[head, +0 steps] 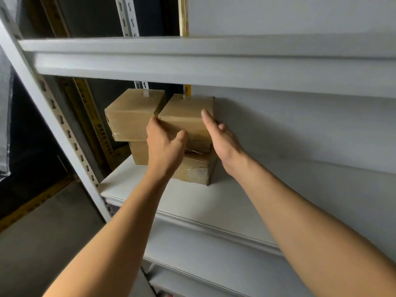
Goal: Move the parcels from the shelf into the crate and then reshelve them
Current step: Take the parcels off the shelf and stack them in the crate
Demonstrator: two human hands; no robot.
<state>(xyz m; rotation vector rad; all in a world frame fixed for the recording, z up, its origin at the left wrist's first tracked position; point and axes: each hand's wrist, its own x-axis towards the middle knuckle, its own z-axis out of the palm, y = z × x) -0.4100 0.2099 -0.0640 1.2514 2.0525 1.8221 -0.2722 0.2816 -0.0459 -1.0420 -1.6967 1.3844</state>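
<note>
we find four parcels stacked two high on the shelf (192, 202), upper right parcel (186, 112) as landmark. left hand (165, 146) grips its left front corner; right hand (222, 140) lies flat, fingers straight, on its right side.

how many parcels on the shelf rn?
4 visible: upper left parcel, upper right parcel between both hands, lower left parcel, lower right parcel. More may sit hidden behind them.

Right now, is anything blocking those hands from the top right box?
Nothing visible. The left hand is at the top right box's left front corner, the right hand along its right side. Another box sits close on its left.
</note>
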